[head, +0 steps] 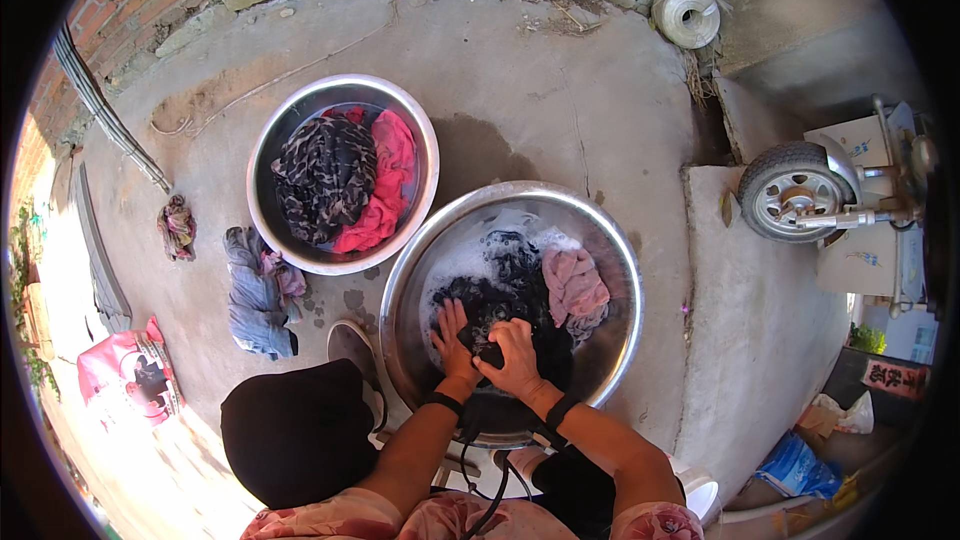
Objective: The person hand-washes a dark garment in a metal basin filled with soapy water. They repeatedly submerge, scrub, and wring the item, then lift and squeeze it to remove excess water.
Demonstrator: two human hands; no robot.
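A large steel basin (628,247) of soapy water stands before me, with a soaked black garment (551,356) spread through its middle and toward its near rim. My left hand (454,341) lies on the black cloth with its fingers apart. Beside it, my right hand (514,354) is curled with a bunch of the wet black cloth in its grip. White suds (457,255) float mostly at the far left of the water. A pink cloth (574,286) rests at the basin's right side, with a greyish cloth (588,324) just below it.
A second steel basin (259,221) holds a camouflage-patterned garment (326,176) and a red-pink cloth (390,172). Blue-grey clothing (255,300) and a crumpled rag (176,227) lie on the concrete floor (465,60). A pink bag (124,371) is at left, a vehicle wheel (796,193) at right.
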